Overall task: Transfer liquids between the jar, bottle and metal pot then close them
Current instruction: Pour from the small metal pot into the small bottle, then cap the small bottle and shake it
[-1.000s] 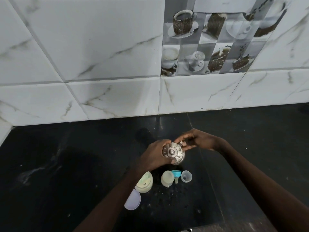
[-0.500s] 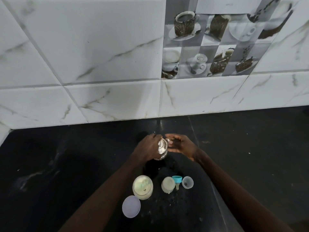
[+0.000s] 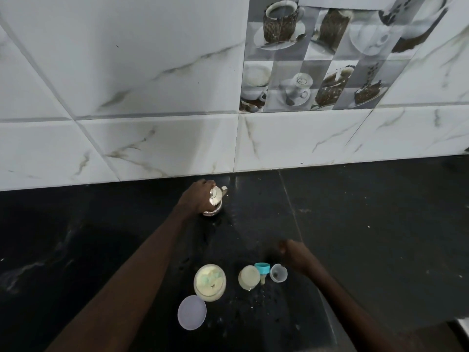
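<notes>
From the head camera, the left hand is clamped around the small shiny metal pot, lid on, standing on the black stone desk at about 12 o'clock, near the white marble-tiled wall. The right hand hangs free at 3 o'clock, holding nothing; whether its fingers are curled I cannot tell.

The pot looks closed and set down. The next move likely calls for capping the open jar of pale liquid at 6 o'clock with its round lilac lid, just beside it. The open cloudy plastic bottle, teal funnel-like piece and clear small cap crowd the right hand's reach.
</notes>
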A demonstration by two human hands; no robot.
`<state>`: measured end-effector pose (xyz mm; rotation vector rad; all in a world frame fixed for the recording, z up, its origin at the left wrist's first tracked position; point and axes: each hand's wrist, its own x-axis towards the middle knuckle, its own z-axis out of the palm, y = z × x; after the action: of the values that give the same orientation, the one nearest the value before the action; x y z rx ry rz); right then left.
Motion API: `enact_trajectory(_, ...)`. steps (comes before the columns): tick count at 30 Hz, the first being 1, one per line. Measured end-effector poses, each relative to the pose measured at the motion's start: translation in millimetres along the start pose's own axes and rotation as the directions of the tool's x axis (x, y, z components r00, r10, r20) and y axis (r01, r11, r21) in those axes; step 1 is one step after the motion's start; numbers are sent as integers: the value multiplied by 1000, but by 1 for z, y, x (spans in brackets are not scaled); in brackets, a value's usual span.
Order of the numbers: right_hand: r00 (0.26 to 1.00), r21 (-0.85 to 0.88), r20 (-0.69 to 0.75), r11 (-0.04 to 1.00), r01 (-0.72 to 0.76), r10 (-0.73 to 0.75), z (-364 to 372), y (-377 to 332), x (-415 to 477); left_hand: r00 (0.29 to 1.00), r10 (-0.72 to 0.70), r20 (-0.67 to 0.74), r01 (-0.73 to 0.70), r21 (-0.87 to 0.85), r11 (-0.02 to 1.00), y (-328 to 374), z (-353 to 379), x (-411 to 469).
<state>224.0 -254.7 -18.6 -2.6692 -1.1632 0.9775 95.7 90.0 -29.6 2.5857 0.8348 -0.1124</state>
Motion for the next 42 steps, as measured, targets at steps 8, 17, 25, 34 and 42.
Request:
enact_trajectory(8,990,-57,116,995,84,-77,25,-28,4,1000,17,10,-16,-31,999,6,-5,-13)
enact_trajectory(17,992,-15,123,999,41,-38,26,-32,11,1000,17,14,-15,-99,995,1,-6,-21)
enact_trajectory(25,998,282,-60,959,-6,24,10,-29,5,998,62,21,-59,-142,988,-1,-12,-22)
enact_trajectory(34,991,563,-128,825,51,27,-15,-41,-25,998,67,19,-63,-161,985,-12,-5,-12)
enact_trajectory(42,953,97,-105,951,294,-284,-12,-58,-50,958,5,-288,-106,-334,937,65,5,-106)
